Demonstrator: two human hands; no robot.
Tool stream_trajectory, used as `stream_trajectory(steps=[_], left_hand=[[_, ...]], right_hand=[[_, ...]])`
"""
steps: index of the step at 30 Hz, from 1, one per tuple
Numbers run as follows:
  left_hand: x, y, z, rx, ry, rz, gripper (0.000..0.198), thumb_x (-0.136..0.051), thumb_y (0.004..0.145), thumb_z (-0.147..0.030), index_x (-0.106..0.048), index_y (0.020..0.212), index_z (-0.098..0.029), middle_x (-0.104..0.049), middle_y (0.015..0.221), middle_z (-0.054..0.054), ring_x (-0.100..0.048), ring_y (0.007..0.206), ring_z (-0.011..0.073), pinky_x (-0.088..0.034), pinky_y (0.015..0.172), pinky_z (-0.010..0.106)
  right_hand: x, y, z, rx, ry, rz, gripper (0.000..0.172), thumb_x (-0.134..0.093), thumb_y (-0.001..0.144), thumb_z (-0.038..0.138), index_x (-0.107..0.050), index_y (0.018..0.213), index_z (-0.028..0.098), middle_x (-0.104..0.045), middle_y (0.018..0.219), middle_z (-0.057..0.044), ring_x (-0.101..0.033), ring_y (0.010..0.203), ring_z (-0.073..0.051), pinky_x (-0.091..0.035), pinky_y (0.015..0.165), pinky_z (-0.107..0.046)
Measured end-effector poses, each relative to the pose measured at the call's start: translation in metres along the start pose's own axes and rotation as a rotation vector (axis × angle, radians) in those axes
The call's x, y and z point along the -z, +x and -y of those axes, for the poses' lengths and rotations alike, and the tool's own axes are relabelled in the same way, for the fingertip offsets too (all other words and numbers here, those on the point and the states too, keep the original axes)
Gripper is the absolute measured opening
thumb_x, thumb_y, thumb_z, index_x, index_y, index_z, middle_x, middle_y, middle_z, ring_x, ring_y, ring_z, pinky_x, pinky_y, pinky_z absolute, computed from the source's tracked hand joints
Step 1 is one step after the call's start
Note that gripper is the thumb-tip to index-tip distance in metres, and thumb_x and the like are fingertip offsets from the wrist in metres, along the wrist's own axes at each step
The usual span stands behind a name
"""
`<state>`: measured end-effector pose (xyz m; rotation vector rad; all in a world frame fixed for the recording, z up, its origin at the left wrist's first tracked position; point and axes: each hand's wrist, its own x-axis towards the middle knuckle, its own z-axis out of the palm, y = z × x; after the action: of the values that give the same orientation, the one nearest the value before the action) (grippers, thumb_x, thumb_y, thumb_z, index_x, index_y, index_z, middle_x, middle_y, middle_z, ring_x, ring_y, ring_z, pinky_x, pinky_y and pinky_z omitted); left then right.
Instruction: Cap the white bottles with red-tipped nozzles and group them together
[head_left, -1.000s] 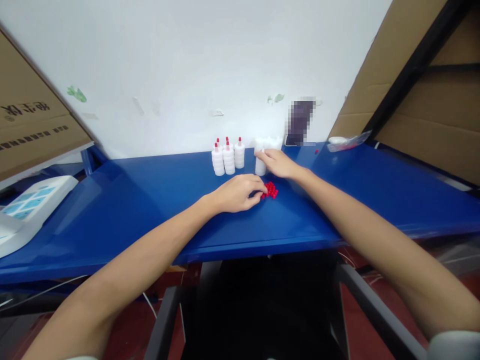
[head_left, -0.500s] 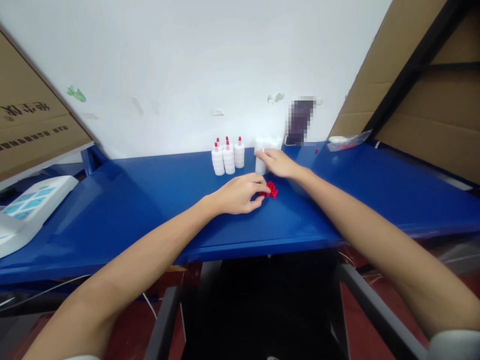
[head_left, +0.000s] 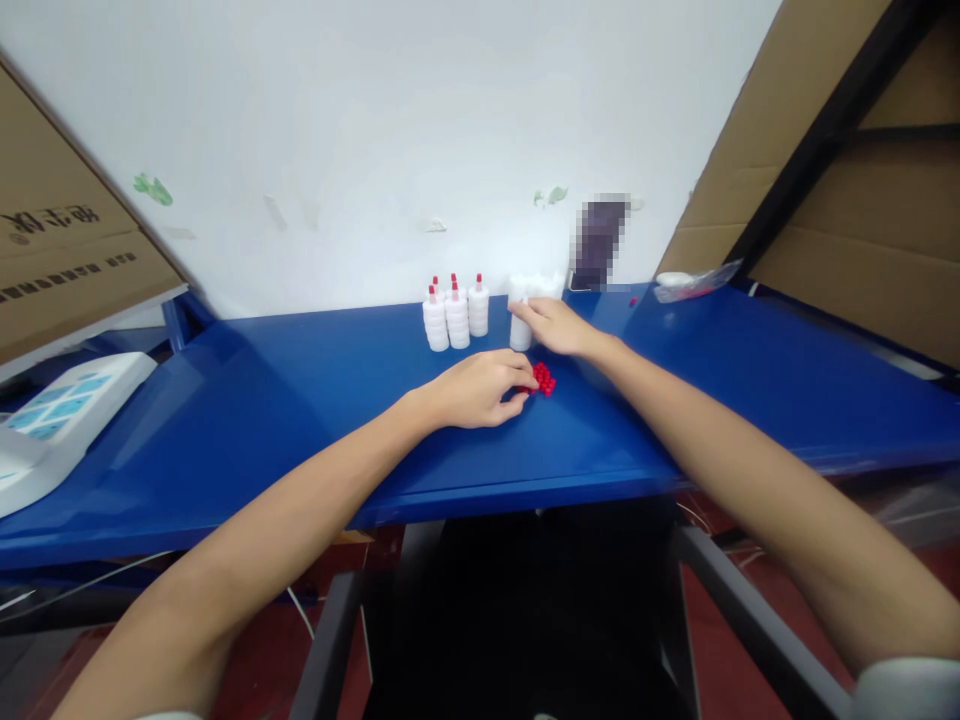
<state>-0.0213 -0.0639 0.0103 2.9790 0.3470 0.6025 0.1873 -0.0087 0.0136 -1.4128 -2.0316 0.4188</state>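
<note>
A small heap of red caps (head_left: 545,379) lies on the blue table (head_left: 300,420). My left hand (head_left: 480,388) rests at the heap with its fingers curled and pinched on the nearest caps. My right hand (head_left: 553,325) is closed round an uncapped white bottle (head_left: 520,330) that stands upright just behind the heap. To the left stand several white bottles with red caps (head_left: 454,312). More uncapped white bottles (head_left: 538,287) stand behind my right hand, by the wall.
A white device with blue keys (head_left: 52,420) sits at the table's left end. Cardboard boxes (head_left: 60,250) lean at left and right. A clear plastic bag (head_left: 694,282) lies at the back right. A dark chair frame (head_left: 525,620) is under the table's front edge.
My left hand's fingers have closed in on the red caps. My right hand and the bottle have stayed in place.
</note>
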Motion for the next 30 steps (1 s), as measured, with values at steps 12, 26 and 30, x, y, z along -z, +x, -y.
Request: stream_trajectory(steps=[12,26,30], left_hand=[[0.0046,-0.0005,0.0028,0.014,0.053,0.032,0.025,-0.057,0.095,-0.019,-0.079,0.106,-0.014,-0.075,0.109,0.012,-0.07,0.1,0.0229,-0.056,0.094,0.036],[0.009,-0.0029,0.0098,0.083,0.086,0.07,0.025,-0.059,0.092,-0.023,-0.079,0.105,-0.015,-0.075,0.107,0.011,-0.071,0.098,0.0238,-0.057,0.092,0.037],[0.0095,-0.0024,0.0095,0.078,0.063,0.071,0.024,-0.06,0.091,-0.021,-0.079,0.104,-0.014,-0.074,0.105,0.011,-0.07,0.097,0.0238,-0.057,0.091,0.038]], right_hand=[[0.0004,0.0002,-0.0013,0.001,0.002,-0.001,0.05,-0.039,0.102,0.058,-0.044,0.067,0.023,-0.054,0.066,-0.001,-0.052,0.07,-0.018,-0.037,0.07,-0.033],[0.0001,0.0005,-0.0022,-0.012,-0.006,0.004,0.052,-0.037,0.101,0.061,-0.043,0.066,0.024,-0.056,0.066,-0.002,-0.053,0.071,-0.02,-0.039,0.073,-0.034],[0.0007,0.0002,-0.0019,-0.011,-0.008,0.003,0.053,-0.037,0.101,0.062,-0.043,0.065,0.024,-0.056,0.067,-0.003,-0.054,0.073,-0.021,-0.039,0.075,-0.035]])
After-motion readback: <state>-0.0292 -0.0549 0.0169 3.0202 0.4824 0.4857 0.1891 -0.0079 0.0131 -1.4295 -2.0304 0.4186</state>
